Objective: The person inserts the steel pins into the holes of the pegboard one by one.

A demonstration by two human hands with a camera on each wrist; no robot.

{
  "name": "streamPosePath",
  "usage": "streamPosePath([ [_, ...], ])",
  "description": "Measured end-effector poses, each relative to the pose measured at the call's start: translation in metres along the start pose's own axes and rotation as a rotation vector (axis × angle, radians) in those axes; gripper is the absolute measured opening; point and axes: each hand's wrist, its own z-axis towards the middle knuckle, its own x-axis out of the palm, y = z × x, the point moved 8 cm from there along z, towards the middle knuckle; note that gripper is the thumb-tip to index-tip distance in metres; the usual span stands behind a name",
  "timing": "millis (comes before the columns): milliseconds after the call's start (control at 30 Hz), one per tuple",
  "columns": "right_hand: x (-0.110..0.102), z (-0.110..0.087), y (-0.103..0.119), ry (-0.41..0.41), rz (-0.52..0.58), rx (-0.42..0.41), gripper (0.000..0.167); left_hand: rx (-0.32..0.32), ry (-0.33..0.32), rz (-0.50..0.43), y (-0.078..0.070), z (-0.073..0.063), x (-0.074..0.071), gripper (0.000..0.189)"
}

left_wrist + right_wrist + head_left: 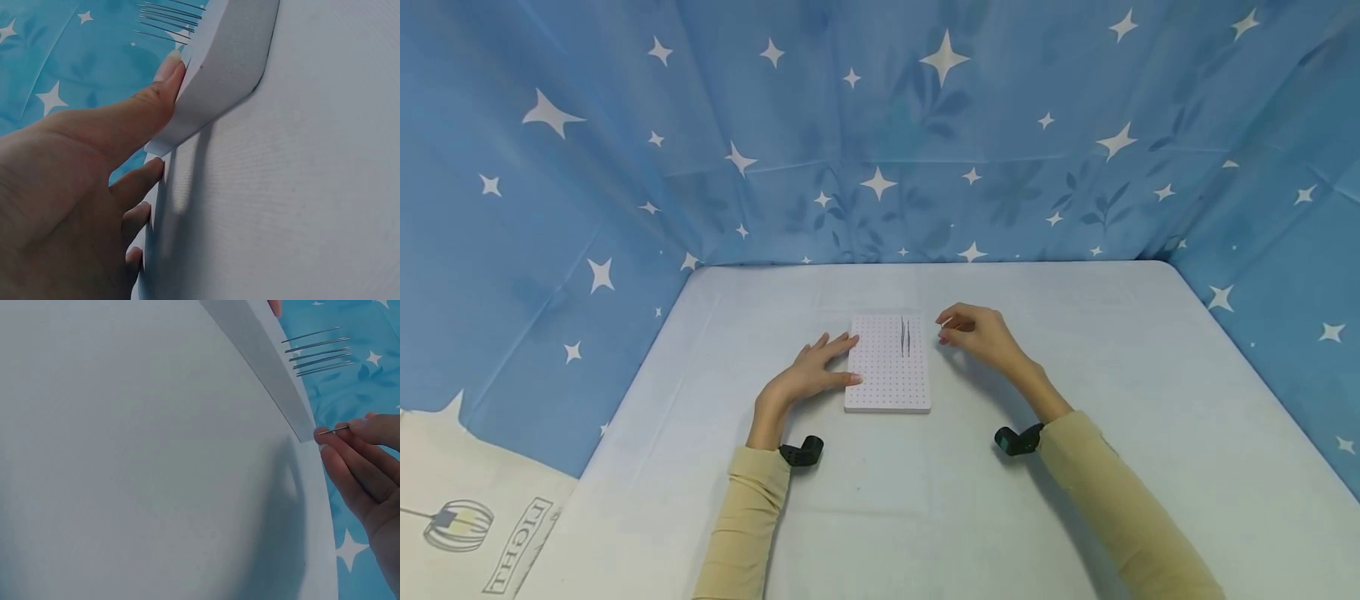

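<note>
A white board [880, 385] with a grid of small holes lies on the table. Several thin metal needles [319, 356] stand upright from its top, clustered toward the right half in the head view. My left hand [807, 374] rests at the board's left side, fingers spread and extended, the thumb touching its edge in the left wrist view. To the right of the board, my right hand [981, 335] hovers above the table. It pinches one needle [335, 430] between thumb and fingertips, apart from the standing ones.
The white-covered table [1075, 333] spreads around the board. Blue star-patterned curtains [880, 125] hang behind it and along the sides. Each wrist wears a small black camera [1019, 440] on a strap.
</note>
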Motion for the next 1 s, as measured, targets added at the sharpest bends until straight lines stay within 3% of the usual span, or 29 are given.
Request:
streamPosePath([
  [267, 0.009, 0.009, 0.001, 0.016, 0.11, -0.005, 0.019, 0.008, 0.001, 0.005, 0.001, 0.0, 0.0, 0.083],
  [567, 0.019, 0.019, 0.007, 0.017, 0.085, 0.014, 0.015, 0.005, -0.006, -0.001, 0.011, 0.005, 0.003, 0.084],
  [1000, 0.027, 0.026, 0.011, 0.002, 0.075, 0.025, 0.012, 0.008, 0.003, 0.001, 0.003, 0.001, 0.0, 0.083],
])
